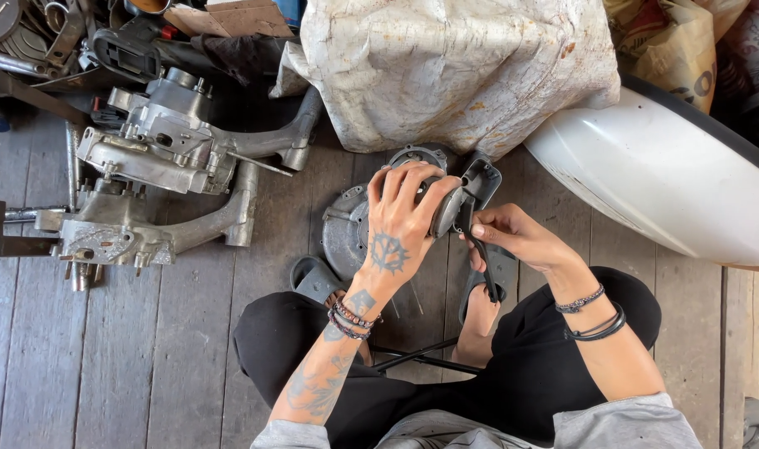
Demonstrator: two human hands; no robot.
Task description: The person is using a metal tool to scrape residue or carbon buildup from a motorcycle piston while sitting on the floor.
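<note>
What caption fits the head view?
Left hand grips a grey part, right hand pinches its black cable.

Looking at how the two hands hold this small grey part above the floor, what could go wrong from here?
The left hand covers the grey part, so the grip is hard to see; it might slip onto the round metal cover below. The right hand pinches a thin black cable, which could possibly snag or kink.
</note>
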